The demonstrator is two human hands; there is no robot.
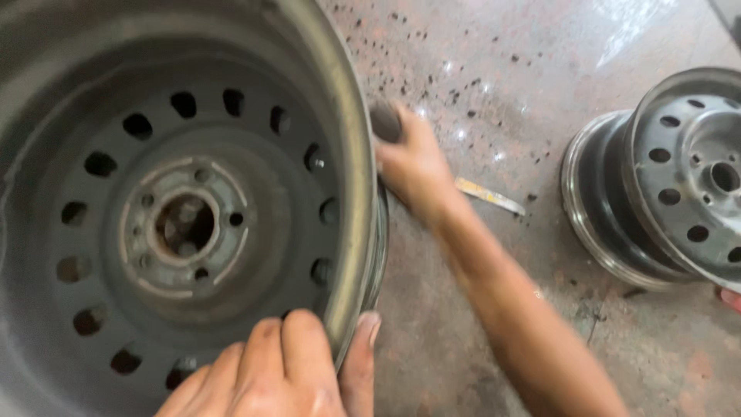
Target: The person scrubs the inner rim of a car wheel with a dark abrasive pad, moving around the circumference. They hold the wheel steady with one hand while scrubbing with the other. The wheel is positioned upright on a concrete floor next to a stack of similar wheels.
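A large grey steel wheel rim stands on edge and fills the left of the view, its hub and ring of holes facing me. My left hand grips the rim's near edge at the bottom, fingers inside and thumb outside. My right hand reaches behind the rim's outer side, closed on a small dark pad-like object pressed against the rim. The hand is blurred.
A second steel wheel rim lies tilted on the speckled concrete floor at the right. A thin flat yellowish strip lies on the floor between the rims. A fingertip or toe shows at the right edge.
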